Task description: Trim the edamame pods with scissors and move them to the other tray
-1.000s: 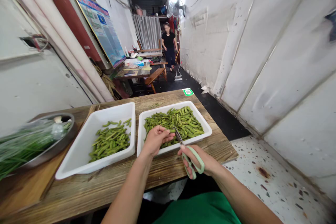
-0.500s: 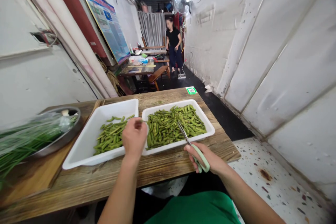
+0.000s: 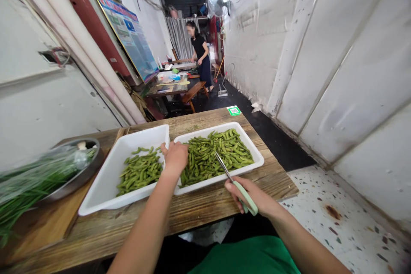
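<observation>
Head view, step: apparently snipping pods [image 3: 229, 147] with scissors [image 3: 242, 192]; the next cut would call for one pod held to their tips.
Left hand [image 3: 176, 157]: at the 9 o'clock end of right tray [image 3: 221, 177], fingertips hidden; cannot tell if it holds anything.
Right hand [image 3: 258, 198]: wrapped round the scissors, tips toward 11 o'clock.
Pods: green, slim, curved; large heap in right tray, smaller in left tray [image 3: 105, 175].

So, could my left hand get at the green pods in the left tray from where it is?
Likely yes: your left hand is by the right rim of the left tray, and nothing appears to cover the green pods there.
</observation>
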A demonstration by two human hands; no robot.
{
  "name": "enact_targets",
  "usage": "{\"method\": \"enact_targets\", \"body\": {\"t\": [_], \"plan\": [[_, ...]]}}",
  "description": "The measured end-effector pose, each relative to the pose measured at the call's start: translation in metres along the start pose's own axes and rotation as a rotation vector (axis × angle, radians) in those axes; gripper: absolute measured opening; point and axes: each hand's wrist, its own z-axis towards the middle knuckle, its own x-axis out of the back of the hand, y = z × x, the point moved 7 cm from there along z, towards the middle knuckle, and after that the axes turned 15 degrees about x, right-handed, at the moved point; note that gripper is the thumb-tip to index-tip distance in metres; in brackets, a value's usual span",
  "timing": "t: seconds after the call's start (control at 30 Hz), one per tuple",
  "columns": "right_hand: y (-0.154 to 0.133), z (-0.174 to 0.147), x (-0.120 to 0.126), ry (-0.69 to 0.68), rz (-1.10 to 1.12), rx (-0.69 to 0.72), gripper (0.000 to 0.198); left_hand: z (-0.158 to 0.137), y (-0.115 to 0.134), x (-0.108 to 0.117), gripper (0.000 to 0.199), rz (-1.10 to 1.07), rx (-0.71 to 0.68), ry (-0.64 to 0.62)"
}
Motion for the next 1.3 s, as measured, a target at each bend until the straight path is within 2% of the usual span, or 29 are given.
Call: {"method": "enact_targets", "body": {"t": [0.23,0.37,0.47,0.57,0.67,0.73,0.8,0.87,0.93,1.1,1.3], "plan": [[0.001,0.0,0.0,0.007,-0.016,0.002,0.039,0.026,0.001,-0.027,0.024,-0.094,-0.034,-0.122],[0.0,-0.001,0.0,0.012,0.0,-0.006,0.039,0.023,0.003,-0.014,0.026,-0.194,-0.01,-0.084],[-0.003,-0.001,0.003,0.028,0.0,0.006,0.038,0.006,0.016,0.006,0.029,-0.547,-0.065,-0.138],[-0.006,-0.001,0.006,0.057,-0.006,-0.001,0.038,-0.019,0.04,0.013,0.031,-0.937,-0.155,-0.336],[-0.009,0.0,0.007,0.065,-0.037,-0.003,0.039,-0.037,0.054,0.006,0.033,-1.146,-0.079,-0.452],[-0.011,0.001,0.007,0.063,-0.061,0.003,0.04,-0.041,0.055,0.001,0.031,-1.176,-0.017,-0.412],[-0.011,0.001,0.007,0.059,-0.087,0.0,0.04,-0.043,0.052,0.0,0.027,-1.138,0.016,-0.313],[-0.011,0.0,0.008,0.056,-0.136,-0.009,0.04,-0.044,0.05,0.003,0.025,-1.086,0.009,-0.226],[-0.011,0.0,0.009,0.053,-0.199,-0.014,0.041,-0.046,0.05,0.007,0.024,-1.057,-0.014,-0.191],[-0.018,0.002,0.01,0.044,-0.335,-0.013,0.04,-0.054,0.056,0.013,0.022,-1.013,-0.095,-0.269],[-0.042,0.004,0.012,0.049,-0.625,0.103,0.031,-0.056,0.054,0.012,0.023,-1.037,-0.07,-0.308]]}}
